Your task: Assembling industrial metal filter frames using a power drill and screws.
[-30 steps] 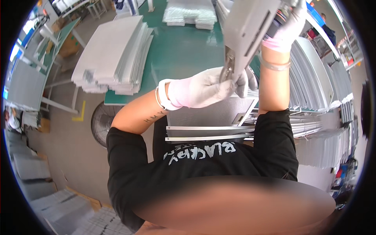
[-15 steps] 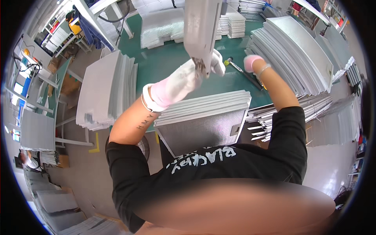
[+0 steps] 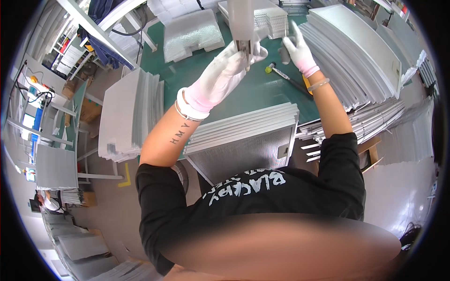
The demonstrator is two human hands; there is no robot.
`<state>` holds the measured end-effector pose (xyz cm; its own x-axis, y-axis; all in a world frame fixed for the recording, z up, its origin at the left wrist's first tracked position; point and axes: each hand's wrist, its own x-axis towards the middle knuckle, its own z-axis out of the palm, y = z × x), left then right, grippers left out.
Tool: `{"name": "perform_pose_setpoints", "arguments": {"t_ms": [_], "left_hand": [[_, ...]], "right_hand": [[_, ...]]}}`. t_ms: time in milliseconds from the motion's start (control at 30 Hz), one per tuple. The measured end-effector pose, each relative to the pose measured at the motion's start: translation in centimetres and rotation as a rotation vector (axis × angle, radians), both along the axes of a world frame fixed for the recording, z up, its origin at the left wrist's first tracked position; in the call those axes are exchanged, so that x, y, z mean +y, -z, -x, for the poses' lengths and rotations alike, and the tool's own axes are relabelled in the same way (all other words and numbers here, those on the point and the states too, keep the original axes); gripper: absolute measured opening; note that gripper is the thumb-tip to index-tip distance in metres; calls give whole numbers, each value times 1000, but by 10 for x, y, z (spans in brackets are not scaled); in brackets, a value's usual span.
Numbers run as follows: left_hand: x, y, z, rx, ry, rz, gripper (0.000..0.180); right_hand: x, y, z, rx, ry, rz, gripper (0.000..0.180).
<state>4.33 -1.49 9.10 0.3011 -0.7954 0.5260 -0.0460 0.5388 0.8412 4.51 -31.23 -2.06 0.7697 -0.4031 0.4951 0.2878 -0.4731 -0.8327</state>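
Note:
My left hand (image 3: 220,75), in a white and pink glove, is closed round the lower end of a pale grey metal panel (image 3: 241,21). The panel stands upright, seen nearly edge-on, and its upper end runs out of view. My right hand (image 3: 299,52), gloved alike, has its fingers spread above the right side of the green table. Beside its thumb is a small grey piece (image 3: 284,55); whether they touch I cannot tell. Just nearer lies a hammer (image 3: 286,76) with a yellow-green head and dark handle. Close to my body leans a stack of framed mesh panels (image 3: 243,145).
White-grey panels (image 3: 124,112) stand stacked at the table's left, and a larger stack (image 3: 347,56) fans out at its right. Bubble-wrapped pieces (image 3: 192,35) lie at the back of the green table (image 3: 183,77). A white frame post (image 3: 89,28) rises at the far left.
My right hand has moved away from me, from beside the hammer's handle, and its fingers have spread. The panel in my left hand has turned more edge-on. The whole view has shifted slightly.

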Motion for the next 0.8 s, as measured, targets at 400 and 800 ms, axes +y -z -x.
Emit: {"name": "perform_pose_setpoints", "arguments": {"t_ms": [400, 800], "left_hand": [[-66, -8, -44, -78, 880, 454, 51], [-77, -8, 3, -17, 676, 480, 47]], "right_hand": [[131, -60, 178, -102, -795, -1088, 30], [131, -46, 239, -505, -203, 246, 37]]}}
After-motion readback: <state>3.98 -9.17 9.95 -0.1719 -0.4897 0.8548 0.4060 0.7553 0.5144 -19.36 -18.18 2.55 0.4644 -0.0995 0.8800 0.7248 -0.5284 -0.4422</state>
